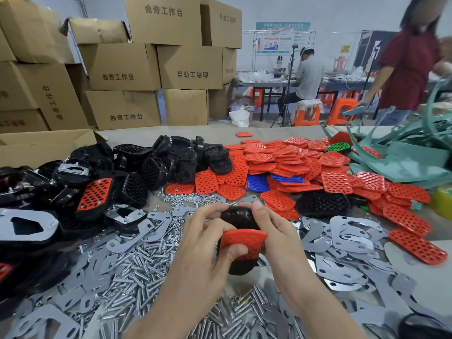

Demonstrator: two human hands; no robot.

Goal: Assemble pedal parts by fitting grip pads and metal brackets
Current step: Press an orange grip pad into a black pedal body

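1. Pedal (94, 194) with a red pad fitted lies far to the left of the left hand (208, 245), among other black pieces. Judging by that heap, finished work is set out of the way on that side.
2. Bolts (137, 265) lie in a loose heap just left of and below the left hand, seemingly kept near enough to pick up without a reach.
3. Left hand grasps the grip pad (242, 238). Its thumb presses on the red face and its fingers curl round behind, probably to seat the pad on the pedal body (238, 216).
4. Pedal body, black, is held up off the table (220, 130) between both hands, with the grip pad laid over its near face. Lifted and tilted toward the head like this, it is easy to see and press on. Whether the pad is fully seated I cannot tell.
5. Right hand (274, 231) clasps the right edge of the pedal body, with its fingertips at the top, likely steadying it against the left thumb's push.
6. Red pads (288, 155) are piled beyond and to the right of the right hand, so the next one is within easy reach.
7. Metal brackets (347, 231) lie spread just right of the right hand, likely waiting for the step after the pad.
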